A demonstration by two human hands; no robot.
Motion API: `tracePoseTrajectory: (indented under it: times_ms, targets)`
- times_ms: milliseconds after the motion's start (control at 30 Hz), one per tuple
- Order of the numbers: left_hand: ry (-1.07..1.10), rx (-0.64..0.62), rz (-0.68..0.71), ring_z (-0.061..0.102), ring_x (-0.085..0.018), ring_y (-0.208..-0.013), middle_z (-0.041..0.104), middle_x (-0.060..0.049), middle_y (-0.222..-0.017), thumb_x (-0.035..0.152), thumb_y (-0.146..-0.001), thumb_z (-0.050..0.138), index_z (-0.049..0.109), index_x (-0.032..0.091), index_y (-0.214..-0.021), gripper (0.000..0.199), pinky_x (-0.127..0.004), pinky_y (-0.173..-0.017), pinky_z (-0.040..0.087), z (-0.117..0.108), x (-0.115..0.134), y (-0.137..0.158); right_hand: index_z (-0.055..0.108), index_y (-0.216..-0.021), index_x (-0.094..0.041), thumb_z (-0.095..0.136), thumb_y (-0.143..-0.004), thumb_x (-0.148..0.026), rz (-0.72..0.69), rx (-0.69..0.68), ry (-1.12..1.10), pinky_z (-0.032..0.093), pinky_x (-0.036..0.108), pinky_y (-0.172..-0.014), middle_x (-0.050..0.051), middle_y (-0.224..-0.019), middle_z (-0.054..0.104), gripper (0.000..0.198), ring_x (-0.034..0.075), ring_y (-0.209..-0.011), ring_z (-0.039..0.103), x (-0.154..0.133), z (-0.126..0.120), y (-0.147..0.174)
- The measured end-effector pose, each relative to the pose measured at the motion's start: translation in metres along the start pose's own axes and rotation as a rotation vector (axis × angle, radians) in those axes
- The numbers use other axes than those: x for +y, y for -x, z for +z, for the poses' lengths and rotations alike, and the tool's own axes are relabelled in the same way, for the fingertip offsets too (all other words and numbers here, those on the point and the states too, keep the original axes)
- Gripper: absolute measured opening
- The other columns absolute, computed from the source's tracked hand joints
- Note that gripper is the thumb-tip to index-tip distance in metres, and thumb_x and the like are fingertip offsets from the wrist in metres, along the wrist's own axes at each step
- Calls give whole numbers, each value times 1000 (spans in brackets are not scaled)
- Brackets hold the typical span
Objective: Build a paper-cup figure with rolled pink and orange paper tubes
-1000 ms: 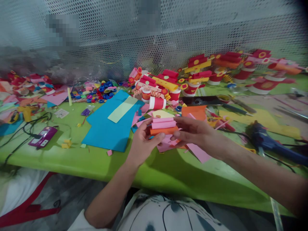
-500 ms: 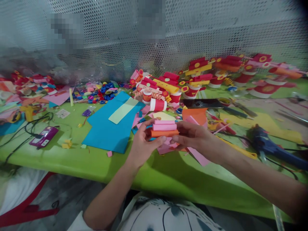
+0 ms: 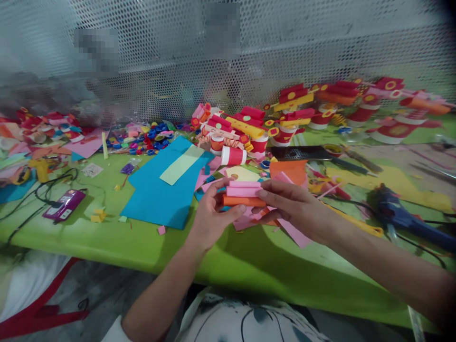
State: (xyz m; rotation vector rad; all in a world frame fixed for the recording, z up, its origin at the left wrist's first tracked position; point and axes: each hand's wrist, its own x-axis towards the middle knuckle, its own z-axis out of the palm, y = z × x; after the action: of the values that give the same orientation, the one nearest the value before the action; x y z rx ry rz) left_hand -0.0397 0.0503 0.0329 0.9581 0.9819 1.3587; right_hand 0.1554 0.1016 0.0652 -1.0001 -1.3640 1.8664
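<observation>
In my head view, my left grip (image 3: 213,217) and right grip (image 3: 297,205) both grasp the pink-and-orange roll bundle (image 3: 243,191), just below the frame's centre. Left of it, a blue sheet (image 3: 156,194) lies on the green tabletop (image 3: 89,240); a glue gun (image 3: 404,213) lies far right.

Paper rolls (image 3: 244,192) sit between the left hand (image 3: 213,213) and the right hand (image 3: 299,206). Left of the left hand lies a sheet (image 3: 156,199) with a strip (image 3: 183,164) on it; farther left, on the table (image 3: 92,242), a device (image 3: 64,206). Beyond the hands, a cup (image 3: 233,156) lies on its side. Right of the right hand is a glue gun (image 3: 409,218).
</observation>
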Motion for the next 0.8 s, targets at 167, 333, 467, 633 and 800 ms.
tracePoseTrajectory:
  times_ms: [167, 333, 467, 633, 800]
  targets:
    - [47, 21, -18, 71, -23, -103, 73, -12, -122, 25, -69, 91, 56, 18, -133, 73, -32, -86, 59, 0, 0, 0, 70, -112, -22, 85, -78, -33, -20, -56, 54, 65, 34, -76, 4, -103, 73, 39, 18, -90, 70, 3, -3, -3]
    - [62, 19, -4, 72, -21, -96, 74, -11, -118, 24, -70, 90, 58, 19, -132, 70, -29, -78, 60, -1, -2, -1, 70, -113, -20, 87, -76, -30, -2, -55, 80, 65, 32, -77, 4, -99, 75, 42, 17, -89, 71, 5, -3, -2]
    - [42, 10, 12, 71, -20, -95, 73, -10, -120, 24, -70, 89, 59, 20, -131, 68, -28, -75, 60, 0, -2, -1, 67, -115, -20, 85, -79, -29, -8, -66, 72, 65, 32, -77, 5, -101, 75, 42, 17, -90, 72, 6, -3, -2]
    - [9, 5, 47, 70, -22, -102, 69, -12, -129, 22, -72, 86, 61, 20, -128, 61, -30, -80, 60, 1, -1, -2, 65, -118, -20, 87, -76, -30, -11, -54, 80, 65, 35, -78, 7, -108, 75, 49, 20, -93, 73, 8, -2, -4]
    - [-22, -13, 107, 69, -23, -113, 69, -10, -130, 21, -75, 84, 61, 22, -128, 58, -34, -95, 58, 0, -2, -2, 65, -121, -20, 87, -75, -34, 3, -55, 93, 66, 39, -83, 10, -116, 74, 53, 23, -100, 73, 9, -3, -5]
